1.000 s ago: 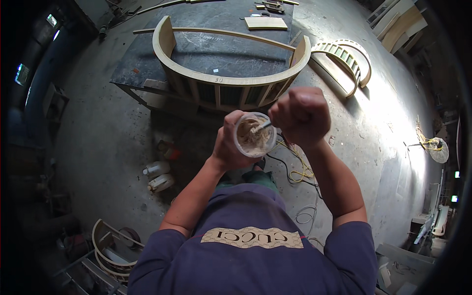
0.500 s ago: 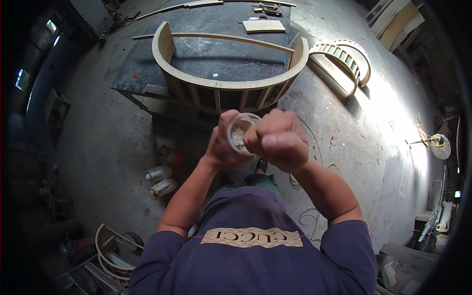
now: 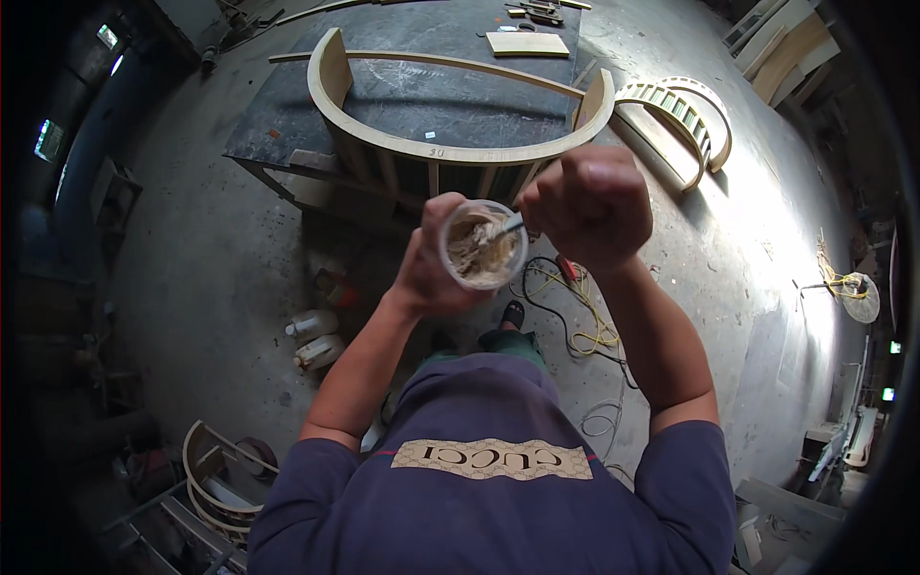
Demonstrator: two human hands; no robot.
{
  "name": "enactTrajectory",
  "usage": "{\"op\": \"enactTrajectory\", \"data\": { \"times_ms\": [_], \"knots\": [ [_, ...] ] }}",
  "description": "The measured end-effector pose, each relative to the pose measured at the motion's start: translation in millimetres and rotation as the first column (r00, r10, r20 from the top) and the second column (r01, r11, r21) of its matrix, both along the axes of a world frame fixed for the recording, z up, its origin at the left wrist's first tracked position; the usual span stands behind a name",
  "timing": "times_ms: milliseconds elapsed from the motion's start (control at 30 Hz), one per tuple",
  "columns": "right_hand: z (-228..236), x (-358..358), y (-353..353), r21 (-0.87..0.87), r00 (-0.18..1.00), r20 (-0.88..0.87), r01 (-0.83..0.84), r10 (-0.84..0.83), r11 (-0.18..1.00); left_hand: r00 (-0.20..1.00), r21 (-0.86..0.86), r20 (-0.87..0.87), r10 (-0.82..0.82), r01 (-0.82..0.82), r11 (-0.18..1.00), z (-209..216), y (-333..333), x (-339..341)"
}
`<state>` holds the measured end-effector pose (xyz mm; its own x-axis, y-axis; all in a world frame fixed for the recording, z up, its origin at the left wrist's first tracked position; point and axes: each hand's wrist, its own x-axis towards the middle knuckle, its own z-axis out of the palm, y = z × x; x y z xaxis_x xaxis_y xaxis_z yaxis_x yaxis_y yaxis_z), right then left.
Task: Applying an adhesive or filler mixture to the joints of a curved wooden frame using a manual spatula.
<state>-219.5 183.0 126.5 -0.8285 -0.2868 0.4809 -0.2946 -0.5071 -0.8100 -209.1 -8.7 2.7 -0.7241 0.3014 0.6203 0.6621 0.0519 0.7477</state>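
My left hand (image 3: pixel 427 266) is wrapped around a clear plastic cup (image 3: pixel 523 259), which tilts so that its mouth shows. Inside lies a thick, lumpy tan paste (image 3: pixel 470 255). My right hand (image 3: pixel 596 206) is closed in a fist above and right of the cup, gripping a narrow pale stirring tool (image 3: pixel 514 222). The tool's lower end sits in the paste, so its tip is hidden and I cannot tell its exact kind. Just beyond my hands stands a curved wooden frame (image 3: pixel 460 153) with upright slats.
A dark worktable (image 3: pixel 422 105) carries a flat wooden board (image 3: pixel 527 44). Curved slatted pieces (image 3: pixel 676 110) stand on the floor to the right. Yellow and black cables (image 3: pixel 594 335) lie by my foot. Two white jugs (image 3: pixel 316 340) are at the left, and more curved frames (image 3: pixel 206 479) lower left.
My right hand has risen up and to the right, away from the cup's mouth. More of the tool and paste now shows. The cup has shifted slightly right.
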Motion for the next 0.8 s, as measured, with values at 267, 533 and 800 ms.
{"op": "enactTrajectory", "data": {
  "times_ms": [267,533,800],
  "knots": [
    [-4,12,8,-0.134,0.963,0.024,-0.264,0.27,0.955,0.999,0.094,0.047,-0.021,0.016,0.995,-10,-11,-5],
    [13,27,-17,0.042,0.969,-0.081,-0.232,0.235,0.972,0.98,0.114,0.157,-0.125,0.108,0.988,0,-7,-7],
    [-12,-18,-30,-0.01,0.699,-0.653,0.377,-0.292,0.926,0.688,0.302,0.587,-0.427,0.303,0.904,6,4,-9]
  ]
}}
